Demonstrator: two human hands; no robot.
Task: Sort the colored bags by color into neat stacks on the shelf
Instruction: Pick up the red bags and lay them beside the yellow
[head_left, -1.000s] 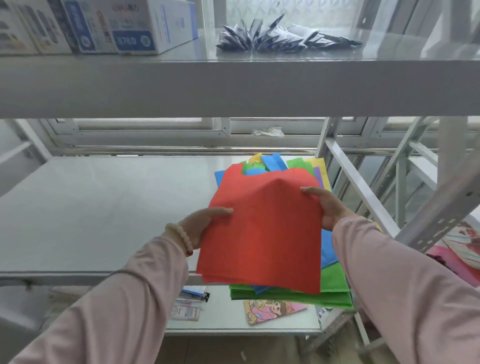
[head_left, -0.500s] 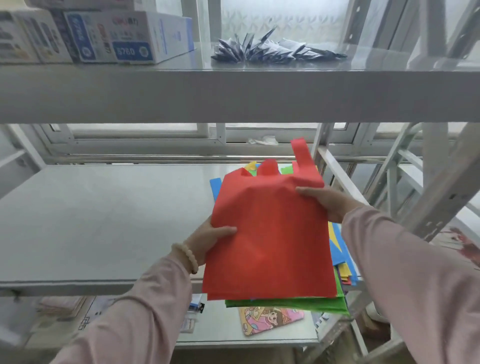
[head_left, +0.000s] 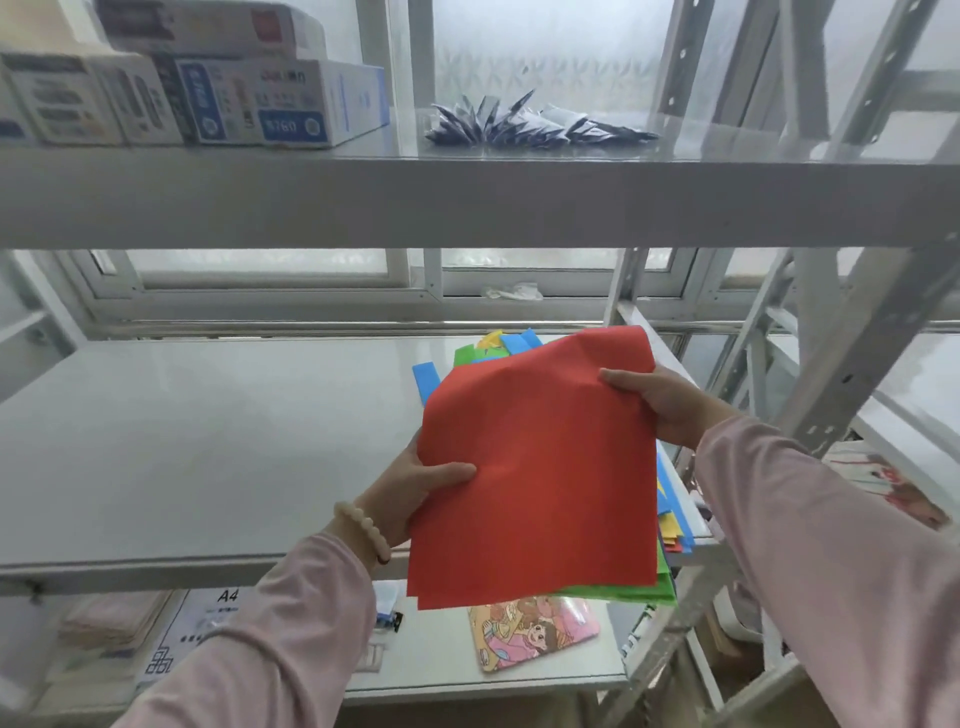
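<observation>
A flat red fabric bag (head_left: 540, 467) is held above the mixed-colour bag pile (head_left: 470, 356) at the right end of the grey metal shelf (head_left: 208, 441). The left hand (head_left: 415, 488) pinches its side edge and the right hand (head_left: 660, 405) grips its top. That top, raised with its loops upright a moment earlier, is now folded over.

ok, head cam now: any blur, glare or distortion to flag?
Head view: boxes top left are smeared, print barely readable; window backlight glares off the upper shelf; the wide lens tilts the uprights at right; red bag, left hand and right hand are sharp.
</observation>
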